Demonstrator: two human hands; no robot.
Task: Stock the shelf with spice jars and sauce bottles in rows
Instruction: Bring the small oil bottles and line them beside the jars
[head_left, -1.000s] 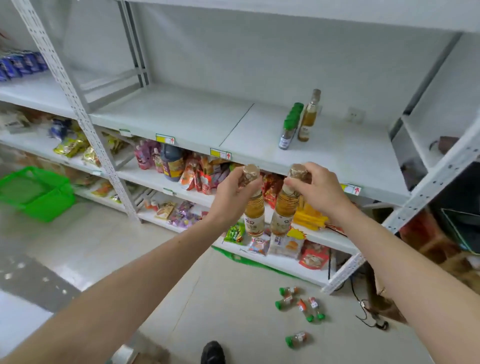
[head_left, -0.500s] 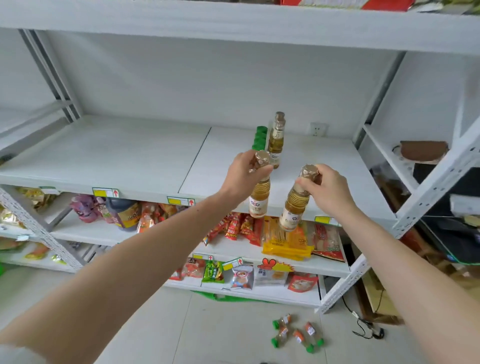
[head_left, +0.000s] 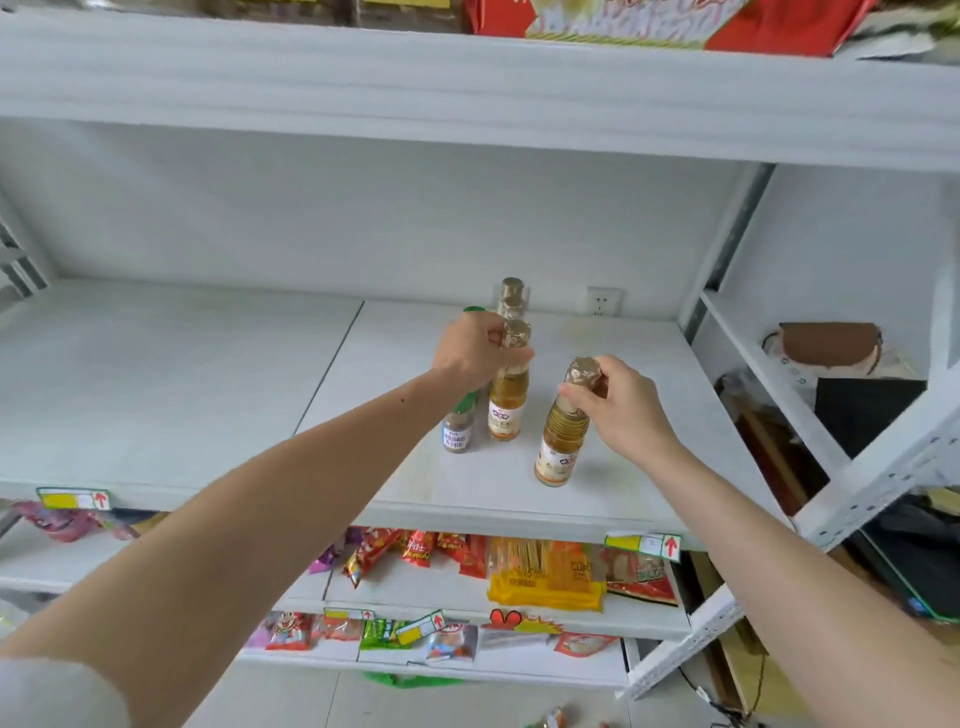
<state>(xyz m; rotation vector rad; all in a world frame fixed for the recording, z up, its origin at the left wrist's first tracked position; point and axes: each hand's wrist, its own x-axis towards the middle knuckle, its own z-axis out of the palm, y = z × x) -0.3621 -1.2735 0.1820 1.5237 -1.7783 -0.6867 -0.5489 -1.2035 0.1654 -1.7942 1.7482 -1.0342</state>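
Observation:
My left hand (head_left: 475, 351) grips the gold cap of an amber sauce bottle (head_left: 507, 402), which stands upright on the white shelf (head_left: 208, 395) at the front of a row of like bottles (head_left: 511, 299). Just left of it stands a small green-capped spice jar (head_left: 458, 428), partly behind my left forearm; one more green cap (head_left: 474, 309) shows above my hand. My right hand (head_left: 621, 402) pinches the cap of a second amber bottle (head_left: 563, 441), tilted slightly, its base on or just above the shelf, to the right and nearer the front edge.
A shelf board (head_left: 467, 88) with red packages runs overhead. A wall socket (head_left: 601, 301) sits behind the bottles. Snack packets (head_left: 415, 553) fill the lower shelves. A white upright (head_left: 862, 483) and side shelves with a brown object (head_left: 828, 345) stand at right. Small jars (head_left: 553, 719) lie on the floor.
Both hands moved forward from in front of the shelf edge to over the shelf. The left bottle now stands in the row; the right bottle has come down to the shelf beside it.

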